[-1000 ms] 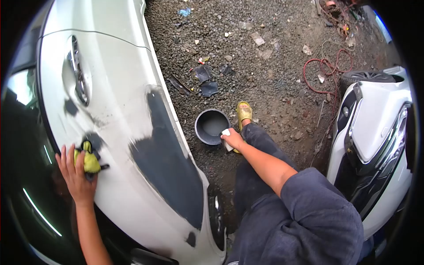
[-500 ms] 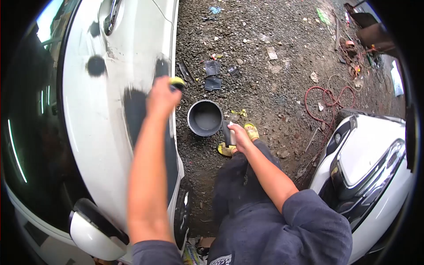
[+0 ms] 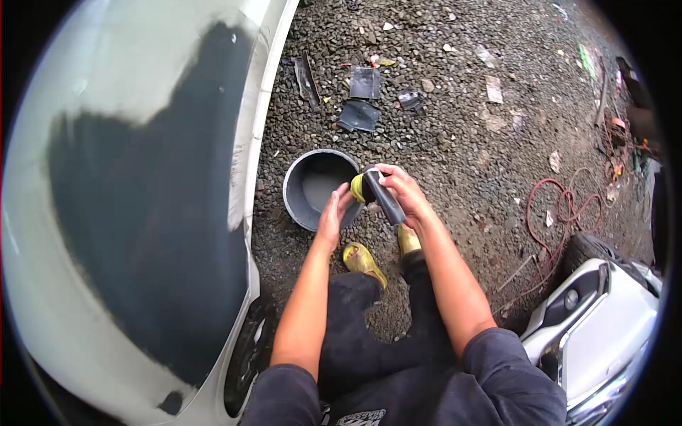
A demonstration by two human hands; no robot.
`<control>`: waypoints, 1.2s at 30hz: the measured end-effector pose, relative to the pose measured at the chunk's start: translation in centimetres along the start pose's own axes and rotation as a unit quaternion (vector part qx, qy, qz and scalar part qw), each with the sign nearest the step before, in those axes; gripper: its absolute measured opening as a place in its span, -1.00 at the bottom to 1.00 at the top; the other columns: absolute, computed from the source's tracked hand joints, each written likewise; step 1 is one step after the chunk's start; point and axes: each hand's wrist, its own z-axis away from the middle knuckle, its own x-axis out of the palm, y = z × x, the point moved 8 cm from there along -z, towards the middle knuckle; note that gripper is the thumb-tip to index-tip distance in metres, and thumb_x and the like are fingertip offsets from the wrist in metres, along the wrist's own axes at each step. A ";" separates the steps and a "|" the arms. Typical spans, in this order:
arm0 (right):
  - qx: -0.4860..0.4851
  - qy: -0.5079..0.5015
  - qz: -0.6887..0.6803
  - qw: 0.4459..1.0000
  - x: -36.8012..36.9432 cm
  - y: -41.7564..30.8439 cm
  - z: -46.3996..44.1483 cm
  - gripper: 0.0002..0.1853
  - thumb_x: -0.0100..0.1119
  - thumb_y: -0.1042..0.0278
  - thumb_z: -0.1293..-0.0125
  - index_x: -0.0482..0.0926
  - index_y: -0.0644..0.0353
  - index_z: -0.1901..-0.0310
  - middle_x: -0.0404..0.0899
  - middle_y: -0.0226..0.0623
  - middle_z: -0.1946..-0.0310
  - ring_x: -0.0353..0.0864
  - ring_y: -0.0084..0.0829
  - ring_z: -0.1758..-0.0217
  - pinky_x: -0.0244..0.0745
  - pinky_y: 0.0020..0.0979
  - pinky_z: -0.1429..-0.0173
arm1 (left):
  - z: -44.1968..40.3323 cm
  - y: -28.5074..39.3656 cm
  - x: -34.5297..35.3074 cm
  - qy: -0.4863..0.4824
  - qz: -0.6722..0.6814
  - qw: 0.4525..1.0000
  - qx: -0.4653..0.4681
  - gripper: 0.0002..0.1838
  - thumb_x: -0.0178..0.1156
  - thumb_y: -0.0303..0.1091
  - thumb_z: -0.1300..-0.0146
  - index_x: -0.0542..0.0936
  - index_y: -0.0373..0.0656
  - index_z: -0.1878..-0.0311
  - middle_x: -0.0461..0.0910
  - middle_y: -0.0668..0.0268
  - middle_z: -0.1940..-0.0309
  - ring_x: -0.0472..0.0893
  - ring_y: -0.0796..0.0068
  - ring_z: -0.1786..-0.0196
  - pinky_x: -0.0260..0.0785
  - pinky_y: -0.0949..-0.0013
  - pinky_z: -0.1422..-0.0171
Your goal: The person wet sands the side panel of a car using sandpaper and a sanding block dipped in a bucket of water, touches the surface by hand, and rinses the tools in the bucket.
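Note:
My right hand [image 3: 403,190] grips a dark, bent sheet that looks like sandpaper [image 3: 387,199] above the gravel. Against the sheet sits a round sanding pad, black with a yellow back [image 3: 357,187]. My left hand [image 3: 332,219] is by the yellow side, fingers stretched out and palm toward the pad; whether it bears any of the pad's weight is hard to see. Both hands are over the right rim of a dark bucket [image 3: 290,190] with cloudy grey water inside. To the left stands a white car panel with a large dark grey patch [image 3: 170,192].
Dark scraps [image 3: 359,115] and other litter lie on the gravel beyond the bucket. A red hose [image 3: 534,206] coils at the right. Another white vehicle [image 3: 604,326] stands at lower right. My feet in yellow clogs [image 3: 364,263] are just below the bucket.
My left hand has come off the car panel, bringing the sanding pad to my right hand over the bucket. My right hand has risen with the sheet. The view has shifted along the car.

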 end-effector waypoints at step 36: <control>-0.258 -0.039 0.259 0.930 7.0 -7.8 -8.2 -0.44 0.30 0.21 -0.30 0.51 0.35 -0.25 0.65 -0.14 -0.02 0.65 -0.46 -0.01 0.55 -0.44 -0.12 | -5.4 -1.4 -12.4 -0.063 0.096 0.993 0.026 -0.33 0.18 -0.57 -0.18 0.36 -0.24 -0.42 0.64 0.14 -0.02 0.70 0.14 -0.07 0.57 -0.28 -0.22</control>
